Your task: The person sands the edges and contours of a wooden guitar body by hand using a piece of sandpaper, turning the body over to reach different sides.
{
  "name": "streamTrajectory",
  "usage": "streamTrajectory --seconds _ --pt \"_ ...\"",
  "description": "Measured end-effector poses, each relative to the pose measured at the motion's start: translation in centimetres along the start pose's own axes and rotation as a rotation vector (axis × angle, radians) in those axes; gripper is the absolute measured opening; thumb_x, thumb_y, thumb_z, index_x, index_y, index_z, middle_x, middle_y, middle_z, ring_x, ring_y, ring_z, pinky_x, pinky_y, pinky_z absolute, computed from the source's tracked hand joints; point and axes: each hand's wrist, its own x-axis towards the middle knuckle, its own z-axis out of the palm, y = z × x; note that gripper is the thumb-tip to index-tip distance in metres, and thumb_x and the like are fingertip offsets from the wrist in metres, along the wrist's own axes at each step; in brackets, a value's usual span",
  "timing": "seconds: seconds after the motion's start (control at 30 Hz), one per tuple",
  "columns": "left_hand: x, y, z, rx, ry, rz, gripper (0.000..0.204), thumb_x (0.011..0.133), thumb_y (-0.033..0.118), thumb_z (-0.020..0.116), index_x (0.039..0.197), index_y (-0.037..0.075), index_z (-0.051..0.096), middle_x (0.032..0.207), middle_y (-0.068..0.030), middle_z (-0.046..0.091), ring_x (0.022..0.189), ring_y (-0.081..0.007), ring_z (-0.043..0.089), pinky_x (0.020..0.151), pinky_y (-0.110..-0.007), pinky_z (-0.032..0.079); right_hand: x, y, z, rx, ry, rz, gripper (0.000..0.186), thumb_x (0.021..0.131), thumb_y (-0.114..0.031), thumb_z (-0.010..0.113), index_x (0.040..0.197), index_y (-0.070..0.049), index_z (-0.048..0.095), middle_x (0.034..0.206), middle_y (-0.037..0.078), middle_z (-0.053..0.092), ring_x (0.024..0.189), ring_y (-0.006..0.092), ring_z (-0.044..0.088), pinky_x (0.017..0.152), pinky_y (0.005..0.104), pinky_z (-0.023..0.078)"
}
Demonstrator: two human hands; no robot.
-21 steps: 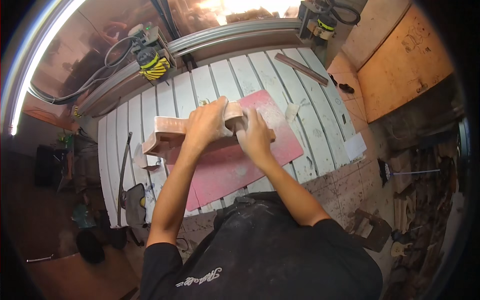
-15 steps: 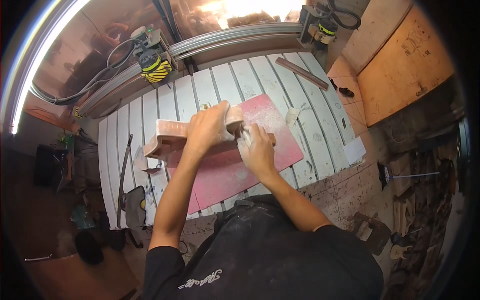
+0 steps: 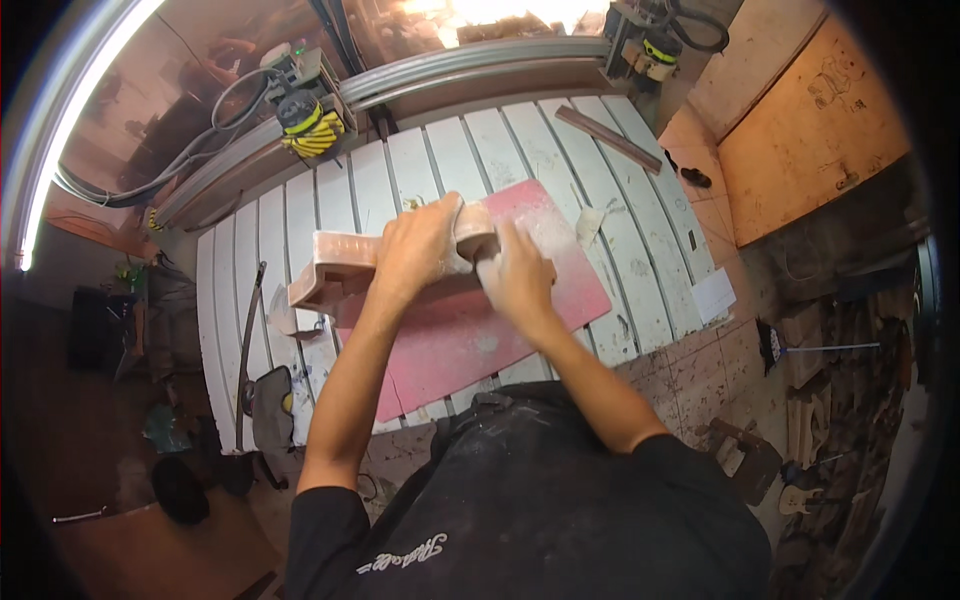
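A dusty, pale brown wooden workpiece (image 3: 347,249), with a stepped end at left and a rounded end (image 3: 474,226) at right, is held over a pink board (image 3: 450,345). My left hand (image 3: 420,245) is closed over its middle, dust on the thumb side. My right hand (image 3: 518,280), whitened by dust and blurred, is at the rounded end with its fingers bent against the wood. Whatever lies under those fingers is hidden. A small brown wooden tip shows just beyond the right hand.
The board lies on a white slatted table (image 3: 640,260). A dark wooden strip (image 3: 608,139) lies far right, a paper sheet (image 3: 713,296) at the right edge, and a long curved dark strip (image 3: 250,350) at left. Machine heads (image 3: 309,125) hang on a metal rail behind.
My right hand has moved slightly up and right along the workpiece's rounded end and is now blurred. My left hand keeps its grip; the workpiece has hardly shifted.
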Motion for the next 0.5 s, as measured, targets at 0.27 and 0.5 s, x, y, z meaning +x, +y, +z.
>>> streamTrajectory --seconds 0.27,0.5 --pt "0.3 0.4 -0.7 -0.037 -0.005 0.004 0.060 0.058 0.023 0.089 0.105 0.005 0.056 0.097 -0.0234 0.072 0.093 -0.0479 0.068 0.079 -0.053 0.054 0.7 0.0 0.2 0.132 -0.079 0.192 0.034 0.087 -0.010 0.067 0.120 -0.006 0.057 0.110 0.027 0.065 0.102 0.0500 0.063 0.086 0.0575 0.051" --pt "0.4 0.8 -0.6 -0.005 0.001 0.020 0.061 0.057 0.025 0.089 0.104 0.006 0.055 0.096 -0.0232 0.072 0.094 -0.0482 0.068 0.079 -0.053 0.053 5.1 2.2 -0.1 0.210 -0.046 0.102 0.037 0.090 -0.014 0.067 0.124 -0.007 0.055 0.114 0.027 0.067 0.106 0.0487 0.065 0.088 0.0545 0.052"
